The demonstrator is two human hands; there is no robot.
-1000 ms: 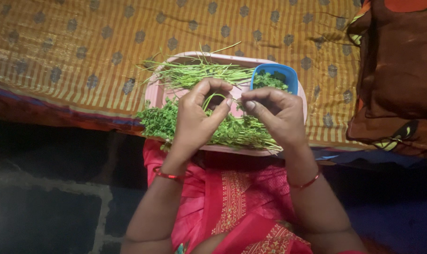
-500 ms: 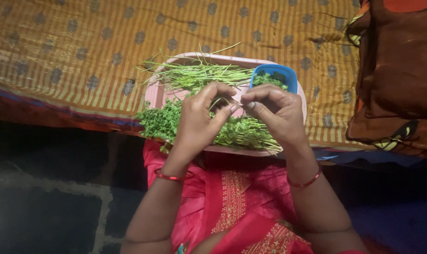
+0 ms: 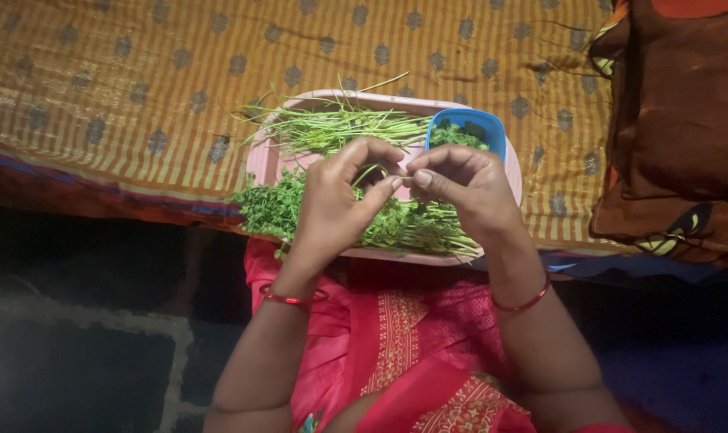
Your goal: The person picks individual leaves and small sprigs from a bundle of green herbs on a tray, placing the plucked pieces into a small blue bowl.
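A pink tray [image 3: 261,157] rests on the bed's edge, holding leafy green herbs [image 3: 269,207] at its near side and a heap of bare green stems [image 3: 340,126] at its far side. A small blue container [image 3: 468,122] with picked leaves sits in the tray's far right corner. My left hand [image 3: 336,204] and my right hand [image 3: 464,188] meet above the tray's middle, fingertips touching, both pinching one thin curved herb sprig [image 3: 369,171].
An orange striped bedcover [image 3: 139,88] with grey motifs spreads under the tray. A brown patterned cushion [image 3: 676,120] lies at the right. My lap in a pink garment [image 3: 404,337] is below the tray, with dark floor [image 3: 75,353] at the left.
Both hands drew slightly closer together and my right hand shifted a little left; the fingertips now touch around the sprig. The tray and container stayed put.
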